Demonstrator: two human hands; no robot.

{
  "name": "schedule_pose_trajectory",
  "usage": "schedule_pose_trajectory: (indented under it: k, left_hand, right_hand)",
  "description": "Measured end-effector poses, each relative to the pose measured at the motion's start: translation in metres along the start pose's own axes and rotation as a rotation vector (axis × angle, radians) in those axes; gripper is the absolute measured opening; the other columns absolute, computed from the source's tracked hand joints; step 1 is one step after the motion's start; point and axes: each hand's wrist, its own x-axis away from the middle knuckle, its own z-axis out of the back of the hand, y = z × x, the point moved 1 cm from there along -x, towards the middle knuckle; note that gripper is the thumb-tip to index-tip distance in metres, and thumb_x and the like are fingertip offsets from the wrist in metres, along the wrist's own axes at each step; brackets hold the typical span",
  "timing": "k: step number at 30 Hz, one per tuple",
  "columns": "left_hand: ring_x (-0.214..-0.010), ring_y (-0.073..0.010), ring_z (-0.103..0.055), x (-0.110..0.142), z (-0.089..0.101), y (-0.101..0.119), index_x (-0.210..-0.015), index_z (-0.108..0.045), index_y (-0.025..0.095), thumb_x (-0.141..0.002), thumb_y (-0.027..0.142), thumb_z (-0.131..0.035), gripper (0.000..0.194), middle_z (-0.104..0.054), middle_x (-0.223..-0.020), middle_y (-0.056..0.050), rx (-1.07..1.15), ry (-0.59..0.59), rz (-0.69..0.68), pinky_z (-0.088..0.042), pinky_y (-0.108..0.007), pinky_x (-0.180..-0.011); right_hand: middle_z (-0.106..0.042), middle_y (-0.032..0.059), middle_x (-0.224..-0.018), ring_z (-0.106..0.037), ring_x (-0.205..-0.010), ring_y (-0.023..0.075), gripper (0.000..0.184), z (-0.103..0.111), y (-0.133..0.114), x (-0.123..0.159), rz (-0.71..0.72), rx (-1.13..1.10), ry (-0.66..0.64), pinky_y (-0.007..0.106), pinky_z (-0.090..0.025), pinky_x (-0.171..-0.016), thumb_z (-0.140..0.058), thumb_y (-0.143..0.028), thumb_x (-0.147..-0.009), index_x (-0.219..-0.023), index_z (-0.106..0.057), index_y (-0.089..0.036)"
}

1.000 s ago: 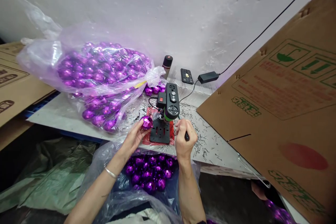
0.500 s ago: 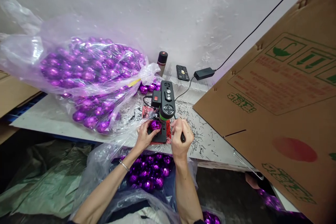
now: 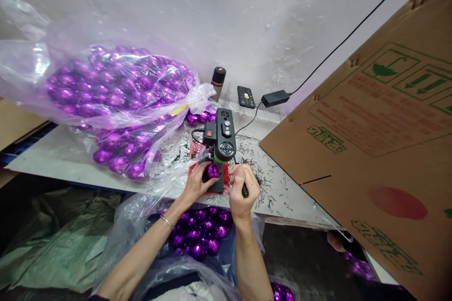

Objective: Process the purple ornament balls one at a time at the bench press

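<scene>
With thumb and fingers around it, my left hand [image 3: 196, 181] holds a shiny purple faceted ball ornament [image 3: 213, 170] on the base of a small black bench press [image 3: 225, 136]. The ball sits under the machine's green-ringed head. My right hand [image 3: 244, 189] is closed around the press's lever handle [image 3: 245, 191], whose dark end shows below the fist. Red sheeting [image 3: 226, 176] lies under the black base. An open clear bag of purple balls [image 3: 199, 233] lies just below my hands, at the table's front edge.
A big tied clear bag of purple balls [image 3: 116, 89] fills the table's left. Behind the press stand a spray can [image 3: 218, 82], a phone [image 3: 246, 97] and a power adapter [image 3: 275, 98]. Small black bits [image 3: 270, 183] litter the tabletop. A large cardboard box [image 3: 370, 117] leans in at right.
The ball has shifted slightly right, under the press head, with my left hand still around it. My right hand stays on the lever, a little lower.
</scene>
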Motion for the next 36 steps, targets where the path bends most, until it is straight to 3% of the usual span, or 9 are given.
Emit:
schedule_pose_trajectory:
  k: [9, 18, 36]
  left_hand:
    - [-0.125, -0.0317, -0.069, -0.001, -0.006, -0.004, -0.133, -0.064, 0.022, -0.085, 0.047, -0.084, 0.058, -0.073, -0.131, -0.012, 0.087, 0.022, 0.142, -0.054, -0.049, -0.109]
    - [-0.126, -0.0311, -0.068, -0.002, -0.003, 0.002, -0.132, -0.065, 0.023, -0.085, 0.043, -0.084, 0.055, -0.073, -0.132, -0.011, 0.094, 0.006, 0.154, -0.053, -0.047, -0.110]
    - [-0.125, -0.0307, -0.068, -0.001, -0.002, 0.000, -0.132, -0.065, 0.024, -0.085, 0.043, -0.083, 0.054, -0.073, -0.132, -0.011, 0.135, -0.009, 0.171, -0.052, -0.048, -0.110]
  right_hand:
    - [-0.059, -0.0009, -0.071, -0.061, -0.069, 0.0134, 0.035, -0.001, 0.008, 0.011, 0.044, 0.004, 0.028, 0.029, -0.046, -0.064, -0.044, -0.012, -0.103, -0.071, -0.050, -0.023]
    - [-0.058, -0.0010, -0.073, -0.059, -0.065, 0.0131, 0.033, -0.016, 0.047, 0.048, 0.146, 0.000, 0.096, 0.029, -0.049, -0.060, -0.038, -0.018, -0.104, -0.074, -0.052, -0.023]
    - [-0.054, -0.0016, -0.073, -0.058, -0.064, 0.0134, 0.036, -0.021, 0.062, 0.058, 0.146, -0.042, 0.115, 0.030, -0.050, -0.062, -0.035, -0.025, -0.106, -0.072, -0.048, -0.024]
